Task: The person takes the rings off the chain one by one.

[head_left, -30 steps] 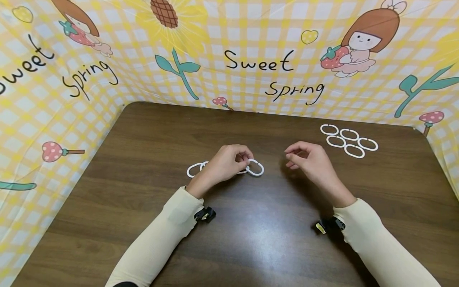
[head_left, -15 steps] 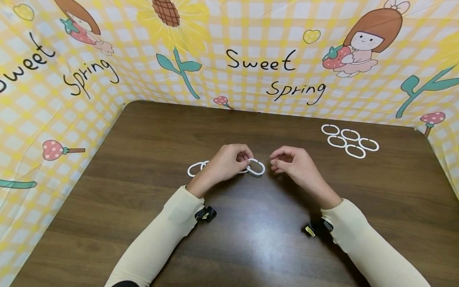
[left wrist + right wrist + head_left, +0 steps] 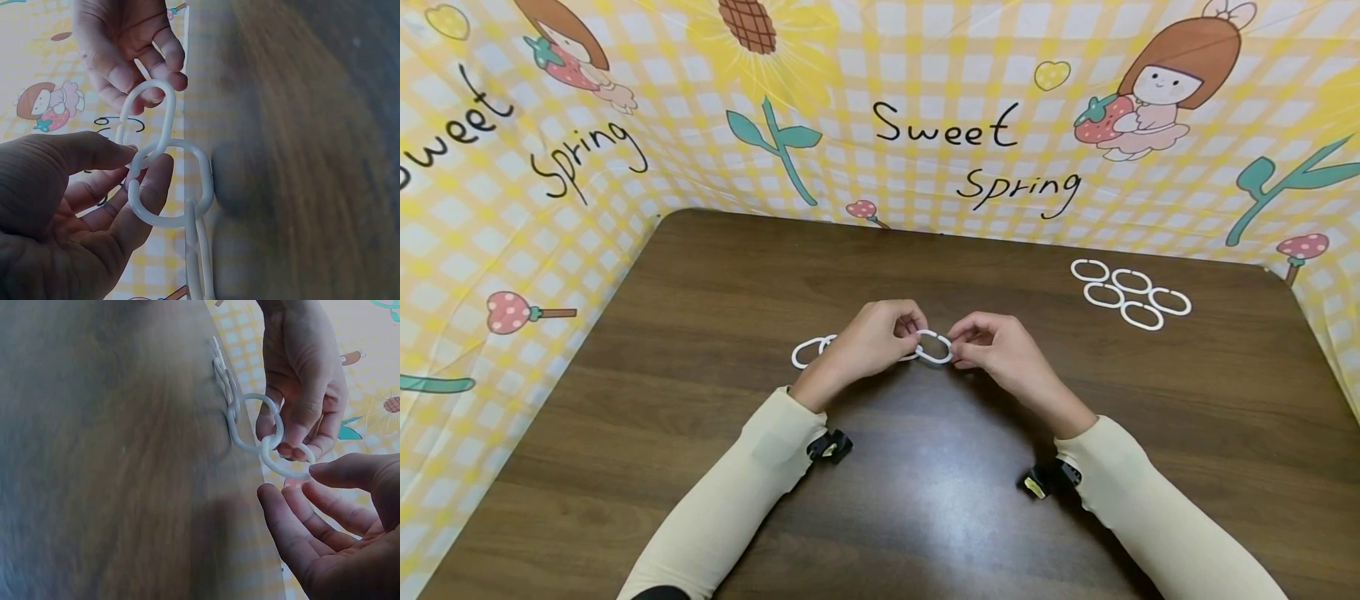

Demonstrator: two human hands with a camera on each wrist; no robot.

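My left hand (image 3: 865, 346) pinches a white plastic chain link (image 3: 208, 172) between thumb and finger, above the brown table. Linked to it is the chain's right end link (image 3: 170, 119), a C-shaped oval with a small gap. At that end link's far side is my right hand (image 3: 1003, 354); its thumb (image 3: 340, 472) meets the link in the right wrist view, while the other fingers (image 3: 284, 519) stay spread apart from the thumb. More joined links (image 3: 795, 358) trail left along the table, partly hidden under the left hand and wrist.
Several loose white links (image 3: 1142, 327) lie grouped at the table's back right. The brown tabletop (image 3: 715, 283) ends at a yellow-checked printed cloth (image 3: 917, 50) that stands behind and along the sides. Each wrist carries a small black camera (image 3: 831, 447).
My right hand has moved left, from well apart to the end link. The left hand keeps its grip in about the same spot, and the loose links have not moved.
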